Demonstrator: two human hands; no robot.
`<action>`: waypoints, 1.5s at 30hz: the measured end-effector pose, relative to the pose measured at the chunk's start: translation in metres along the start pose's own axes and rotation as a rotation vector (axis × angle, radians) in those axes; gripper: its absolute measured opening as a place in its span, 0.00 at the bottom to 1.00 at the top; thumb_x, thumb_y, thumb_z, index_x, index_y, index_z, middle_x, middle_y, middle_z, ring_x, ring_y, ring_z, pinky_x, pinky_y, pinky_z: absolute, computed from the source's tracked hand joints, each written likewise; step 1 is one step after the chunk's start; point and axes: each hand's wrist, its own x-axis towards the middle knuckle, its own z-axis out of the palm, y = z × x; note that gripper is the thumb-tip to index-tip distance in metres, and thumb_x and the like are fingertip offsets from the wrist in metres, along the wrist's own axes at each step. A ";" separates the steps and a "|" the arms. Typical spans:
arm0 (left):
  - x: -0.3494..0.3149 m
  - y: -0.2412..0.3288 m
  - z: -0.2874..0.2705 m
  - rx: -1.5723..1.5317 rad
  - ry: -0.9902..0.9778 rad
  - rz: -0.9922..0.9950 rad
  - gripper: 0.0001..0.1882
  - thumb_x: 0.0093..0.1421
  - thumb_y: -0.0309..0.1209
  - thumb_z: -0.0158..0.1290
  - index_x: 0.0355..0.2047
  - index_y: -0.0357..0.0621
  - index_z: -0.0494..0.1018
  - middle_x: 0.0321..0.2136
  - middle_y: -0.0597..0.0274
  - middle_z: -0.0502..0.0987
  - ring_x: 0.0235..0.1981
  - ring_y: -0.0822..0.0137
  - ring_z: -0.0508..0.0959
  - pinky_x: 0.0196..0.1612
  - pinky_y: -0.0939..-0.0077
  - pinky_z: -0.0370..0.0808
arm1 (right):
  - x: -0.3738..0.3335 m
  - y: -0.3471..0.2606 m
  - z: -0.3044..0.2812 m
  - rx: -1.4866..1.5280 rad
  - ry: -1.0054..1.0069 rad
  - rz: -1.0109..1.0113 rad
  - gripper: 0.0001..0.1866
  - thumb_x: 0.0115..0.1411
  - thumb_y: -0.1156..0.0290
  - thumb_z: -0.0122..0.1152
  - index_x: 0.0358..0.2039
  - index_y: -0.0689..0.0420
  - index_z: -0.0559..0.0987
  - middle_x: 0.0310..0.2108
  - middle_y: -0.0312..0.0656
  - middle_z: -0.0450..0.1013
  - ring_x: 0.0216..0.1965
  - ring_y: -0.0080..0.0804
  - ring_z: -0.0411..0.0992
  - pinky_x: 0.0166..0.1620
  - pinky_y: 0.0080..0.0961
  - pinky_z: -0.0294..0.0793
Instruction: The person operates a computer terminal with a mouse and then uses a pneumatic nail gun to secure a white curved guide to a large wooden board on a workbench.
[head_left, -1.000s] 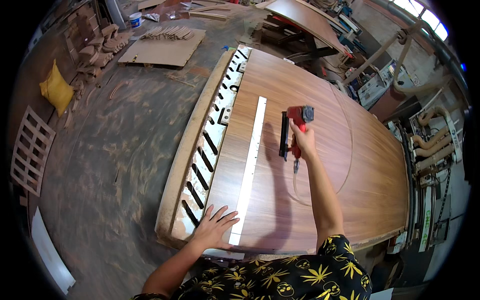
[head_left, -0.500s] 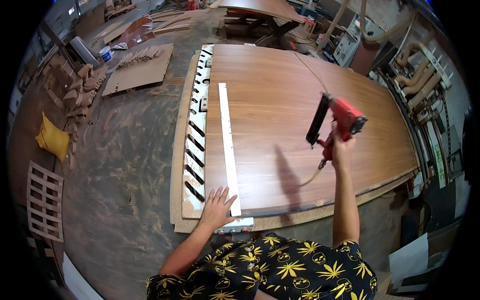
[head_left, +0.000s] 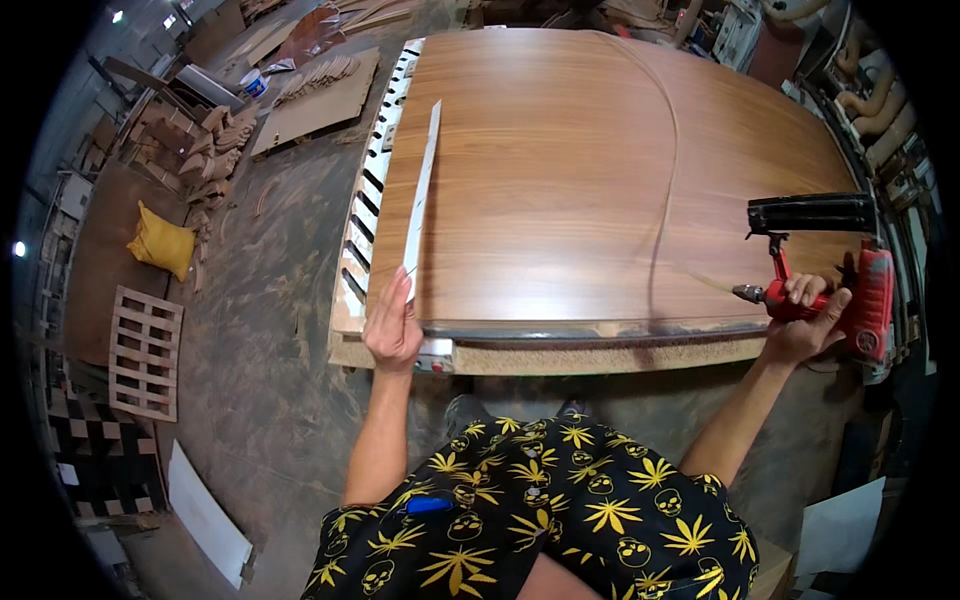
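A large brown wood-grain panel (head_left: 590, 160) lies flat on a worktable. A long white strip (head_left: 422, 185) runs along its left side, lifted at the near end. My left hand (head_left: 392, 325) grips that near end at the panel's front left corner. My right hand (head_left: 808, 322) holds a red and black nail gun (head_left: 840, 265) off the panel's front right corner, its black magazine pointing left. A thin air hose (head_left: 668, 160) curves across the panel from the gun.
Left of the panel a white slotted template (head_left: 370, 190) lies on a thicker board (head_left: 560, 355). On the dusty floor sit a yellow sack (head_left: 163, 244), a wooden pallet (head_left: 142, 352), a flat board with cut pieces (head_left: 315, 92) and a white bucket (head_left: 254, 82). Machinery (head_left: 880, 100) stands at right.
My right hand swung the nail gun from over the panel's middle to its front right corner. My left hand went from lying flat on the strip to gripping and lifting its near end.
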 end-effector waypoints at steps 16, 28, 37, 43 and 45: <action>-0.098 0.147 0.154 -0.053 -0.665 0.326 0.18 0.59 0.26 0.57 0.50 0.43 0.79 0.51 0.57 0.81 0.55 0.58 0.79 0.48 0.67 0.83 | -0.014 -0.055 -0.109 -0.110 0.117 -0.019 0.25 0.74 0.48 0.45 0.25 0.54 0.66 0.20 0.33 0.59 0.25 0.26 0.61 0.35 0.26 0.65; -0.123 0.131 0.182 -0.140 -0.686 0.209 0.19 0.57 0.35 0.61 0.48 0.43 0.78 0.54 0.61 0.78 0.57 0.58 0.75 0.58 0.65 0.76 | -0.025 -0.038 -0.089 -0.096 0.004 0.169 0.26 0.75 0.48 0.43 0.25 0.54 0.66 0.21 0.35 0.60 0.28 0.28 0.61 0.38 0.27 0.64; -0.102 0.116 0.180 -0.159 -0.793 0.116 0.34 0.55 0.56 0.61 0.57 0.49 0.75 0.62 0.62 0.72 0.64 0.52 0.67 0.70 0.48 0.57 | -0.033 -0.024 -0.048 -0.294 -0.036 0.184 0.23 0.72 0.49 0.51 0.31 0.57 0.70 0.22 0.34 0.59 0.26 0.27 0.61 0.36 0.28 0.66; -0.103 0.109 0.183 -0.104 -0.872 0.078 0.38 0.57 0.61 0.58 0.61 0.54 0.73 0.66 0.67 0.67 0.70 0.53 0.59 0.73 0.46 0.49 | -0.022 -0.004 -0.047 -0.189 -0.034 0.250 0.23 0.73 0.49 0.49 0.30 0.56 0.69 0.23 0.35 0.59 0.26 0.28 0.61 0.37 0.29 0.66; -0.103 0.108 0.188 -0.100 -0.874 0.071 0.38 0.56 0.61 0.58 0.62 0.54 0.73 0.67 0.67 0.67 0.71 0.54 0.58 0.73 0.46 0.49 | -0.013 0.001 -0.048 -0.149 -0.039 0.251 0.22 0.73 0.50 0.50 0.32 0.57 0.71 0.23 0.35 0.60 0.26 0.28 0.62 0.36 0.29 0.67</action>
